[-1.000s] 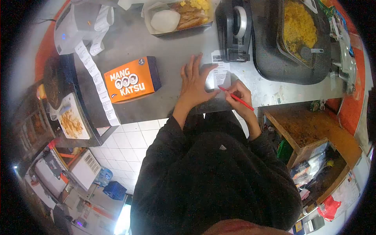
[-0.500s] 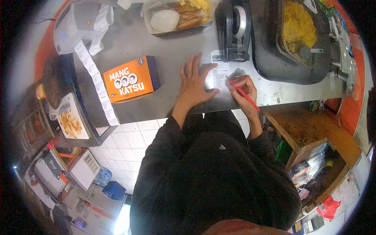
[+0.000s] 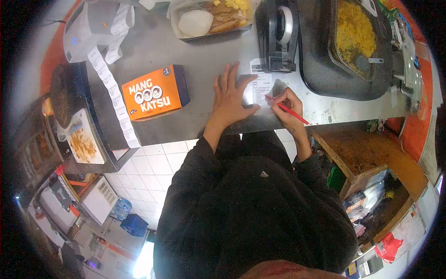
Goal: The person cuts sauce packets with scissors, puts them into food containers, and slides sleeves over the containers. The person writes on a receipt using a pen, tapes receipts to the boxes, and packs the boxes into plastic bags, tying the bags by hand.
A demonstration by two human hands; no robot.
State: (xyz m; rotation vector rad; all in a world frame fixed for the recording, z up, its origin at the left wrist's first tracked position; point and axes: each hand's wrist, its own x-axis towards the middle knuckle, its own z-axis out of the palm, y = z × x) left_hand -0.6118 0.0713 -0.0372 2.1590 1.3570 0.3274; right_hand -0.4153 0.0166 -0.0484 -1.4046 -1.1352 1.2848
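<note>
A printed paper receipt [image 3: 261, 88] lies flat on the metal counter in front of me. My left hand [image 3: 231, 96] rests spread beside it, with the thumb and a fingertip on its left edge. Between the fingers of my right hand [image 3: 291, 106] is a red pen [image 3: 290, 111], its tip at the receipt's lower right. A black tape dispenser [image 3: 277, 39] with a roll of clear tape stands just beyond the receipt and covers part of its top right.
Left of my hands is an orange "Mang Katsu" box [image 3: 153, 95]. A receipt printer [image 3: 90, 30] trails a long paper strip [image 3: 111, 90]. An open food box [image 3: 209, 21] with rice stands at the back. To the right is a black mesh cover [image 3: 320, 69] near yellow food.
The pen's tip has moved slightly down and left on the receipt, and my right hand with it. My left hand stays in place.
</note>
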